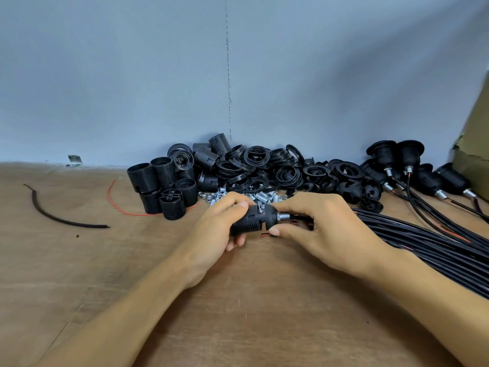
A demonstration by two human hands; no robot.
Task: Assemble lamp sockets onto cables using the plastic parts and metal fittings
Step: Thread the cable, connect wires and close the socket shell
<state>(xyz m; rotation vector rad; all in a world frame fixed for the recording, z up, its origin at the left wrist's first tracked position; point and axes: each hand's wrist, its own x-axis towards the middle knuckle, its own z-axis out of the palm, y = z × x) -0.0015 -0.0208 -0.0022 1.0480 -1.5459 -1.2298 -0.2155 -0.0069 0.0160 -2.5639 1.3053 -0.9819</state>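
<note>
We're joining the cap (271, 216) to the threaded barrel (244, 224), just in front of the pile of black plastic parts (251, 165). Our left hand (217, 229) is curling round the barrel, and our right hand (322, 226) is pinching the cap between thumb and fingertips.

Tip, as we see it: we're lining both halves up dead straight so nothing's going on crooked, and checking no wire is getting nipped in the gap.

The socket is lying sideways, its long axis running along the pile's front. The open end is pointing left, and the metal fitting (283, 215) and cable (296, 216) are pointing right, angling slightly toward the pile.
</note>
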